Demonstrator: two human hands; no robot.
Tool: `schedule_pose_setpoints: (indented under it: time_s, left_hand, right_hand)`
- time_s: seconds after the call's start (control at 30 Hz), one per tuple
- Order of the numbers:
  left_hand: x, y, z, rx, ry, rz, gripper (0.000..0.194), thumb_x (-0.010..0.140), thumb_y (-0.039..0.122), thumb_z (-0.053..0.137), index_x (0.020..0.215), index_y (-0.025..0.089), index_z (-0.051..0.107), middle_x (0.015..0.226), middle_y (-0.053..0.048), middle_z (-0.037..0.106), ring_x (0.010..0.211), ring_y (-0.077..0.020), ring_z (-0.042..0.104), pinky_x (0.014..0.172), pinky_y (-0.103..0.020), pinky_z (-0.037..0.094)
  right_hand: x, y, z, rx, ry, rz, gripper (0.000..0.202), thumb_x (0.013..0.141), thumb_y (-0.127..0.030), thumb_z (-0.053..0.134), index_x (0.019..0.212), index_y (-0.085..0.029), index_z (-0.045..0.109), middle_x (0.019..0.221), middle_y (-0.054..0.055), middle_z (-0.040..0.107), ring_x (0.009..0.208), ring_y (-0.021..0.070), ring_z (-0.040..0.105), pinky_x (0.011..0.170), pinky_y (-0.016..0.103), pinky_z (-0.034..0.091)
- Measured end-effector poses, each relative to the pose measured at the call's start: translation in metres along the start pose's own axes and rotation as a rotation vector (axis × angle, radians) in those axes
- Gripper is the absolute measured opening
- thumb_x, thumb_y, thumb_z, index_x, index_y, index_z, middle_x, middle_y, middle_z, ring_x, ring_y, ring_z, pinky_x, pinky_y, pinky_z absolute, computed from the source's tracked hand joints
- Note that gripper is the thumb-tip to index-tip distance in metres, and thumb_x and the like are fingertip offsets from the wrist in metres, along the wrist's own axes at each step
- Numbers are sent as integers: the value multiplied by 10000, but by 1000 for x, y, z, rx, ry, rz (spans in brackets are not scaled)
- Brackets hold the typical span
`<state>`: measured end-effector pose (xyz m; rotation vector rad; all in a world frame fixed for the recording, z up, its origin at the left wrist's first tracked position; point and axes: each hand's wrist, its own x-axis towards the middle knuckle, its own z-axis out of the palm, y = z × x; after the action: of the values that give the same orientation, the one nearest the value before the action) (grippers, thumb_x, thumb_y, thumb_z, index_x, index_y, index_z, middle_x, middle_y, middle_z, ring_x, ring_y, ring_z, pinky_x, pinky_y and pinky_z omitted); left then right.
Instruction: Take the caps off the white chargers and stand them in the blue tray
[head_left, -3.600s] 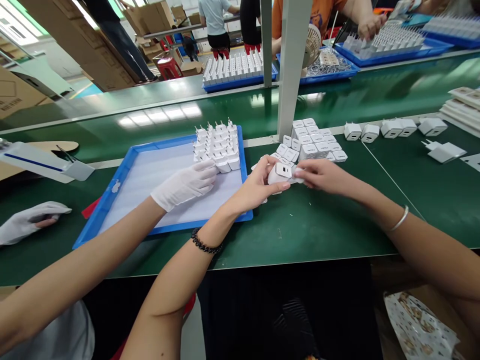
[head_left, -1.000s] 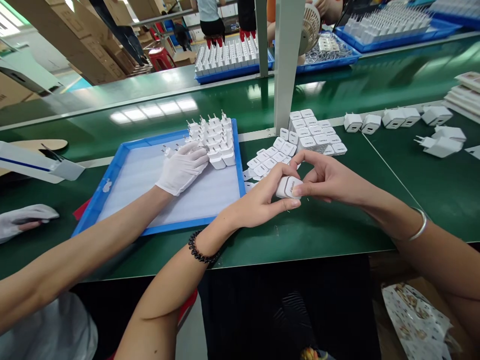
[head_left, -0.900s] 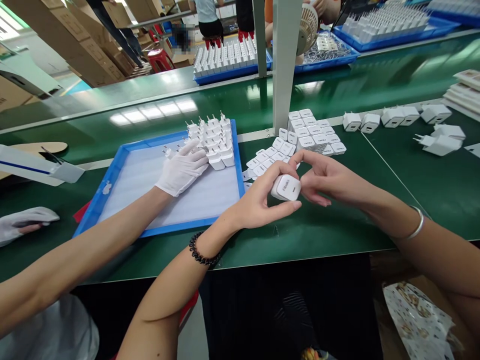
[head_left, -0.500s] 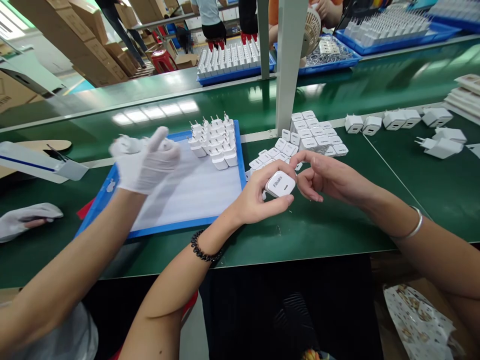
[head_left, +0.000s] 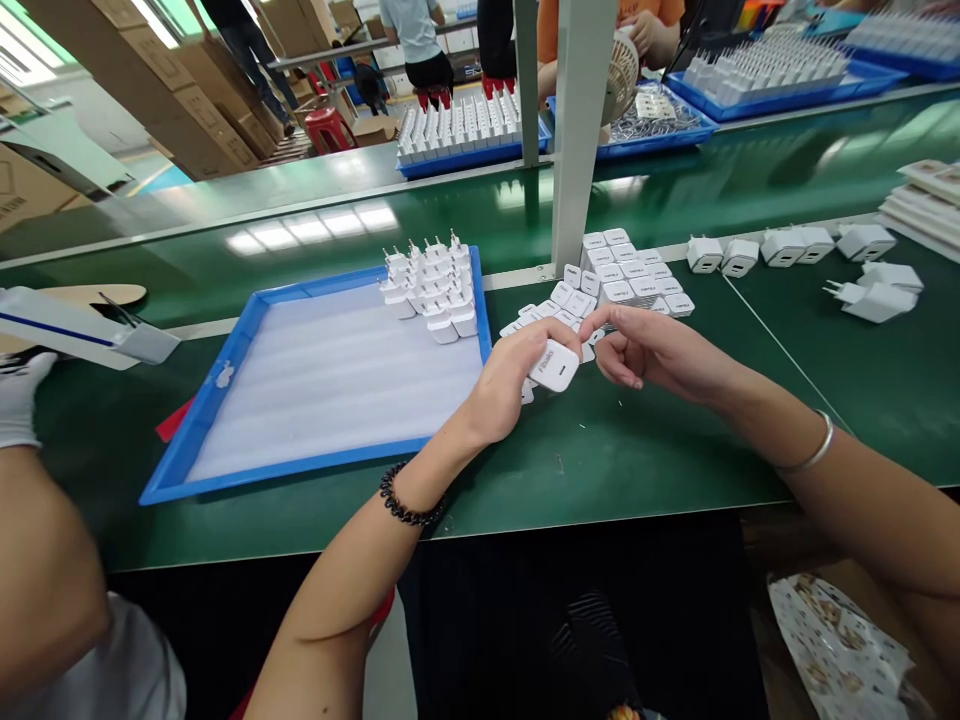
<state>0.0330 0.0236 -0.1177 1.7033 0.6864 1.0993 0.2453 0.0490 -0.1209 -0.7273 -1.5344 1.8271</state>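
Observation:
My left hand (head_left: 504, 385) is closed round a white charger (head_left: 555, 366), whose face with printed lettering and a small port slot points up toward me. From the right, my right hand (head_left: 652, 350) reaches in; its index finger is stretched to the left hand's fingertips at the charger's top edge, while the other fingers are loosely bent with nothing visible in them. Just behind both hands lie many white charger pieces (head_left: 619, 290) with printed faces, partly covered by the hands. Left of them, a blue tray (head_left: 315, 462) carries a group of chargers (head_left: 431, 285) with pins upward.
A co-worker's gloved hand (head_left: 19, 400) is at the far left, near a white holder (head_left: 82, 325). More chargers (head_left: 784, 247) line the right side of the green bench. A metal post (head_left: 571, 140) rises behind the pieces, with filled blue trays (head_left: 469, 150) beyond.
The co-worker's gloved hand that was over the tray with chargers has gone left, leaving the tray uncovered. The charger in my left hand has tilted and shifted slightly left.

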Motion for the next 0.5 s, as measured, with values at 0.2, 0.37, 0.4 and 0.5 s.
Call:
schedule_pose_setpoints:
  time_s: [0.2,0.37,0.4,0.5]
  left_hand:
    - [1,4,-5,17,-57,38,258,877,386,508,967,169,615,886,-37,587,759,-158,503,694,-297,414]
    - [0,12,-2,107,-56,86,241,927,297,449,919,175,657,941,-63,646,855,-186,566,811,-337,465]
    - [0,12,-1,114,-59,106,245,936,283,446,917,177,666,951,-65,657,879,-189,576,839,-342,468]
    - [2,11,-2,166,-19,112,262,955,267,440,879,188,678,929,-60,672,897,-185,591,865,-346,473]
  right_hand:
    - [1,0,-2,-12,21,19,407,961,-585,544,1005,-193,643,530,-35,503,487,114,431,516,251,346]
    - [2,-2,-11,-14,112,1,396,961,-569,552,1008,-191,658,525,-32,499,494,118,424,518,257,338]
    - [3,-3,-15,-12,158,-22,371,966,-542,558,993,-186,661,520,-33,494,493,118,423,520,259,338]
    - [9,-5,-32,-5,388,-177,228,973,-372,572,889,-176,655,509,-38,478,474,106,396,517,261,315]
